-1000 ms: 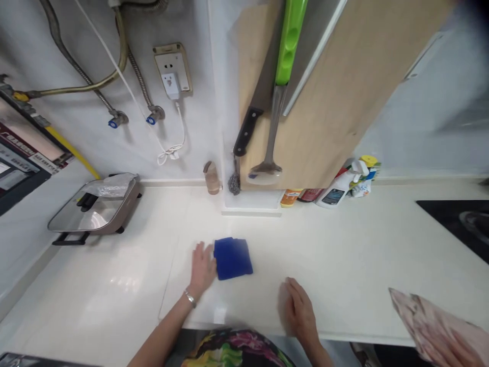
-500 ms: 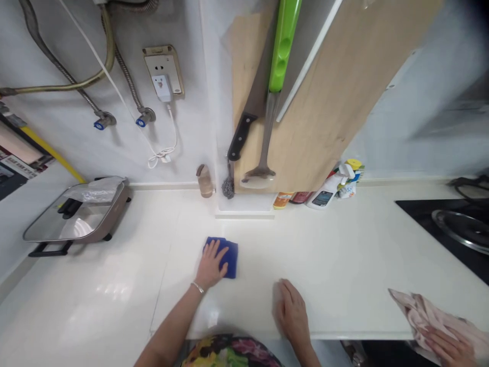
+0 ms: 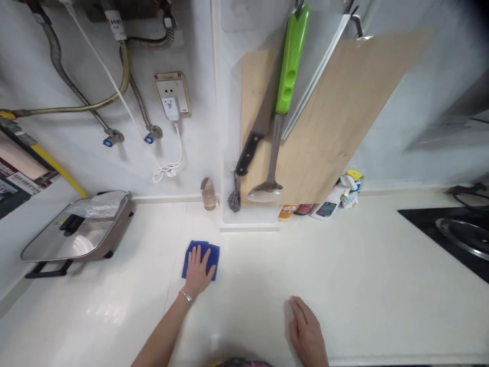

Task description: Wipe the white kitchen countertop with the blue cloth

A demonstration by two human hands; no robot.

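My left hand (image 3: 197, 272) lies flat with spread fingers on a folded blue cloth (image 3: 214, 255), pressing it against the white countertop (image 3: 244, 295). A silver bracelet circles that wrist. My right hand (image 3: 307, 331) rests on the counter to the right, its fingers stretched forward and close together. I see nothing in it, though the underside of its palm is hidden. Both hands are well apart, with bare counter surface between them.
An electric pan (image 3: 99, 244) with a glass lid stands at left. Ahead, a knife (image 3: 250, 153), a green-handled ladle (image 3: 289, 76) and a wooden board (image 3: 324, 122) hang above a spray bottle (image 3: 328, 204). A jar-like container (image 3: 208, 194) is by the wall, a black stove (image 3: 458, 234) at right.
My left hand has slid the blue cloth leftward over the counter. The view has tilted up slightly. Another person's hand with a pinkish cloth at the right is out of view now.
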